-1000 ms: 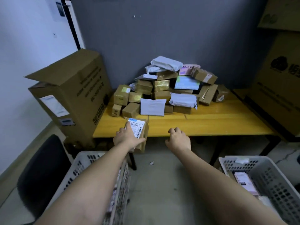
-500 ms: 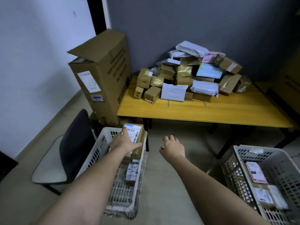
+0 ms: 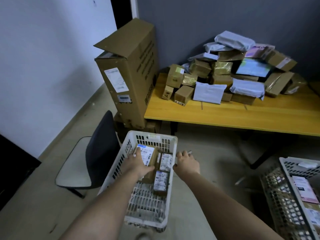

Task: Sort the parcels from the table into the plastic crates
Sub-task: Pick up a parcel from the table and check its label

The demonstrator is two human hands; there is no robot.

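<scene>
The left hand (image 3: 137, 164) is gripping a brown cardboard parcel (image 3: 150, 159) (white barcode label facing up) inside the white crate on the left (image 3: 170, 141), where two labelled parcels (image 3: 163, 172) are lying. The right hand (image 3: 187, 164) is hanging loosely curled, holding nothing. The right crate (image 3: 284, 163) is holding flat parcels; more are lying heaped on the yellow table (image 3: 242, 115).
</scene>
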